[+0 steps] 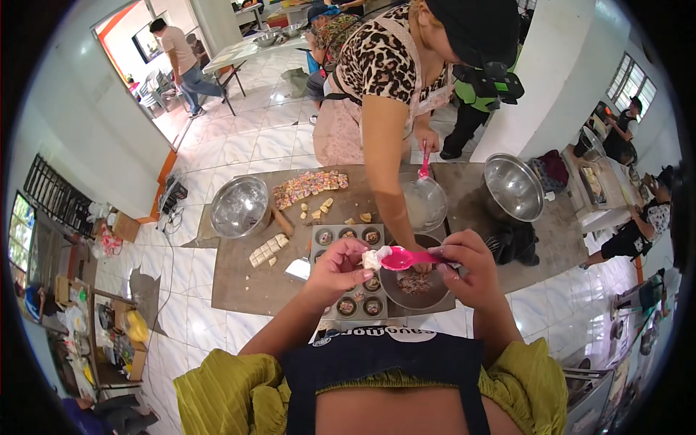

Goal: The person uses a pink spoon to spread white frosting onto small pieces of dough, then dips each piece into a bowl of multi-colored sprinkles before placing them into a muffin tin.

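Observation:
My left hand [333,267] pinches a small piece of dough [371,260] with something white on it. A pink plastic spoon [401,259] is in my right hand [471,264], its bowl end touching or very near the dough. Below both hands lies a metal muffin tin [360,314], partly hidden by my left hand. Several of its cups hold pieces coated in colored bits. Right of the tin, a metal bowl [392,292] contains colored sprinkles [414,283]. A co-worker's hand [422,267] reaches into that bowl, partly covered by my spoon.
Across the table [244,291], a co-worker [380,65] leans in with another pink spoon [424,166] over a bowl of white mixture [421,201]. Steel bowls stand left [239,204] and right [513,185]. Cut dough [269,250], a rolling pin [281,220] and sprinkled pieces [310,187] lie left.

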Action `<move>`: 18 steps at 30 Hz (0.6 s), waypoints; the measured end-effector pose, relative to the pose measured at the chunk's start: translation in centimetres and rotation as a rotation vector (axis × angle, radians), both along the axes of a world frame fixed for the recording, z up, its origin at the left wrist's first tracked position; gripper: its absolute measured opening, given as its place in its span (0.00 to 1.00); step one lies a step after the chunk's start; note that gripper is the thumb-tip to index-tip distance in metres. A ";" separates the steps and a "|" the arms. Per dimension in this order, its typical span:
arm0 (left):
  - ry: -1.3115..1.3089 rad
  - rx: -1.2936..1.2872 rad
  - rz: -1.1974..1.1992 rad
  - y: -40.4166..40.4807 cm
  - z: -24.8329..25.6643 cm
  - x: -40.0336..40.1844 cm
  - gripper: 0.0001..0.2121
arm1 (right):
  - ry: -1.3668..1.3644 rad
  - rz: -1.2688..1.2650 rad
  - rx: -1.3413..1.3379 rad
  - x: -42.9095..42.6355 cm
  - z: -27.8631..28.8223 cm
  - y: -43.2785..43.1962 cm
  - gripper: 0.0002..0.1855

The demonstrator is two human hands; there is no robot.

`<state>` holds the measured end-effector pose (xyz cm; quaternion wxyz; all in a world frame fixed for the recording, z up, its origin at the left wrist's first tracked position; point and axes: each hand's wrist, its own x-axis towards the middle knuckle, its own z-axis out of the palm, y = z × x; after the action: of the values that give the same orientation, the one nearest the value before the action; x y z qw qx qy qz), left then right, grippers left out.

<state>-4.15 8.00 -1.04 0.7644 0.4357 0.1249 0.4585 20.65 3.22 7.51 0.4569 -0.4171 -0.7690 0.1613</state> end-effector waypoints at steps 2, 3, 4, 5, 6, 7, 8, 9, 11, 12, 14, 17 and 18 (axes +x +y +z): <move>0.034 -0.013 -0.015 0.0 0.0 1.0 0.17 | 0.021 -0.021 -0.042 0.8 -0.7 -0.5 0.14; 0.082 -0.040 -0.028 0.0 0.5 1.5 0.17 | 0.003 -0.025 -0.047 1.4 -1.1 -0.6 0.14; 0.130 -0.066 -0.042 0.0 0.8 2.0 0.17 | -0.015 -0.030 -0.052 1.9 -1.4 -0.8 0.14; 0.152 -0.049 -0.030 -0.1 0.5 2.5 0.17 | -0.033 -0.035 -0.056 2.5 -1.7 -1.0 0.13; 0.167 -0.029 -0.020 -0.2 0.1 3.0 0.17 | -0.036 -0.042 -0.045 3.0 -1.7 -1.2 0.13; 0.183 -0.008 -0.009 -0.3 -0.4 3.5 0.17 | -0.038 -0.048 -0.034 3.5 -1.8 -1.4 0.13; 0.192 -0.020 -0.011 -0.2 -0.7 3.9 0.15 | -0.041 -0.054 -0.023 4.0 -1.8 -1.5 0.13; 0.192 -0.007 -0.002 -0.3 -0.9 4.4 0.15 | -0.013 -0.086 -0.038 4.7 -2.2 -1.7 0.13; 0.193 0.021 0.022 -0.2 -1.2 5.4 0.16 | 0.043 -0.148 -0.067 6.1 -3.0 -2.0 0.13; 0.175 0.001 0.032 -0.4 -1.4 6.0 0.16 | 0.095 -0.164 -0.127 6.6 -3.2 -2.3 0.13; 0.203 -0.006 0.098 -0.7 -2.4 6.9 0.17 | 0.198 -0.192 -0.246 7.4 -3.4 -2.7 0.12; 0.224 -0.083 0.169 -1.2 -3.2 7.6 0.17 | 0.174 -0.210 -0.279 9.0 -4.3 -2.9 0.12; 0.218 -0.113 0.199 -1.5 -3.4 7.8 0.17 | 0.213 -0.205 -0.266 9.2 -4.9 -3.0 0.12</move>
<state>3.62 6.47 -4.43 0.7204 0.4247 0.2754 0.4742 29.85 0.20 2.58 0.4906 -0.5306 -0.6415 0.2574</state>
